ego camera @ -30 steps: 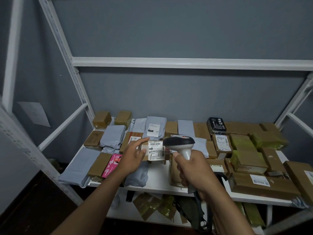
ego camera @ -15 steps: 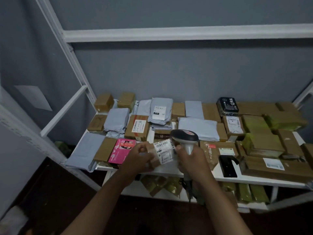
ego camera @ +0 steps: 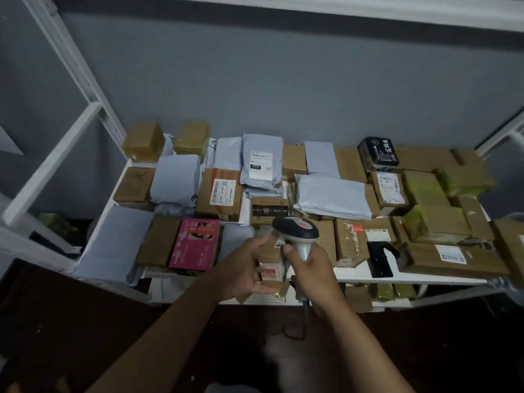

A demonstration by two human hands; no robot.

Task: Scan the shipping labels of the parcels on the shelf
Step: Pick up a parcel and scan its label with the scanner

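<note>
Two hands busy: left hand grips a small brown parcel, right hand clutches the barcode scanner above the shelf.

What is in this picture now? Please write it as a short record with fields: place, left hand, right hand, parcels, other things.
place: white metal shelf against a grey wall
left hand: left hand holds a small brown parcel, blurred
right hand: right hand grips a scanner beside that parcel
parcels: brown boxes, grey bags, one pink box, one black box
other things: black stand on the shelf
</note>
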